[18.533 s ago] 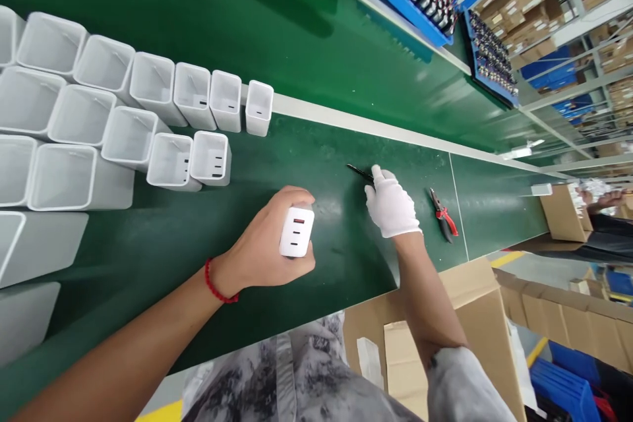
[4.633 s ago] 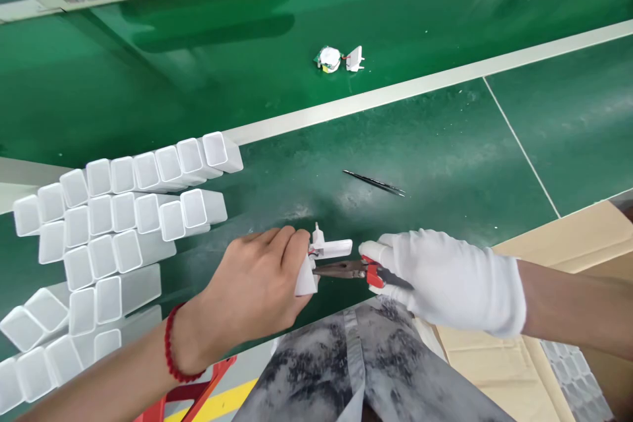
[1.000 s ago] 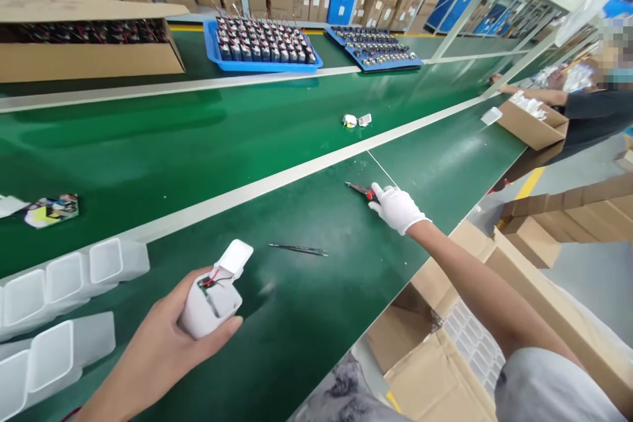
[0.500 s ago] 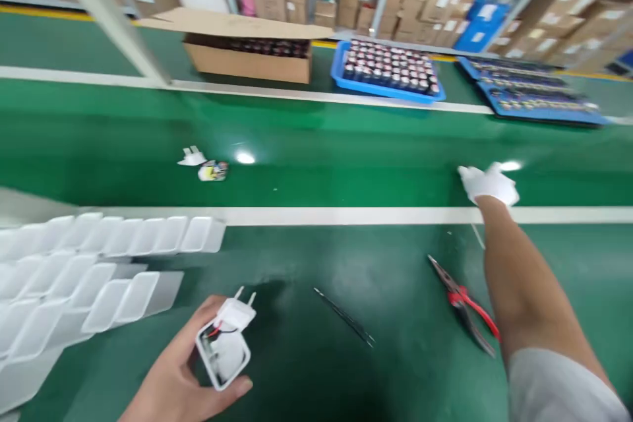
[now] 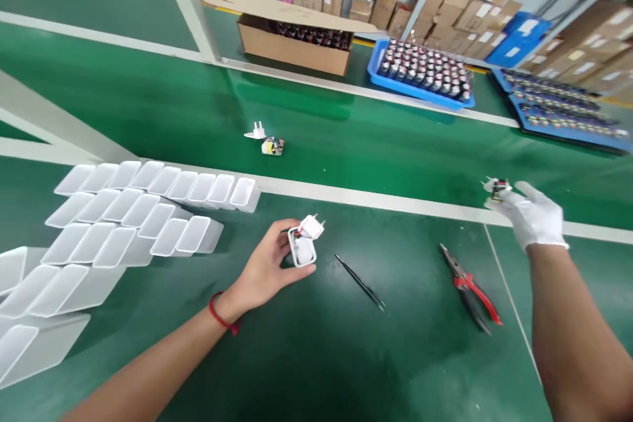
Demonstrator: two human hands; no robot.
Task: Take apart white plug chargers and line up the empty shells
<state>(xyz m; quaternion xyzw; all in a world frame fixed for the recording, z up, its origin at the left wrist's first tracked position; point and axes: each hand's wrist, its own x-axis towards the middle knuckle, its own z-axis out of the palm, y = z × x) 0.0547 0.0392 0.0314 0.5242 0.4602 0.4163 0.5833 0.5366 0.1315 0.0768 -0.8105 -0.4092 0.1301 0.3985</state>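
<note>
My left hand (image 5: pixel 267 264), with a red string on the wrist, grips an open white charger housing (image 5: pixel 303 250) whose two-pin plug piece (image 5: pixel 311 227) rests at its top edge; red wire shows inside. On the right, my white-gloved right hand (image 5: pixel 537 215) pinches a small circuit board with a white part (image 5: pixel 497 189) over the green surface. Black tweezers (image 5: pixel 360 282) lie between the hands. Red-handled pliers (image 5: pixel 469 290) lie below and left of the gloved hand. A white plug piece (image 5: pixel 257 132) and another circuit board (image 5: pixel 273 146) lie farther back.
Rows of translucent white cases (image 5: pixel 119 247) stand at the left. Along the back are a cardboard box (image 5: pixel 294 53) of parts, a blue tray (image 5: pixel 420 89) of cylindrical parts and a blue tray of boards (image 5: pixel 568 119). A metal post (image 5: pixel 185 3) rises at the back left.
The view has shifted. My left hand has moved forward and right with the housing. A small board now shows in my right hand, which earlier showed nothing in its fingers.
</note>
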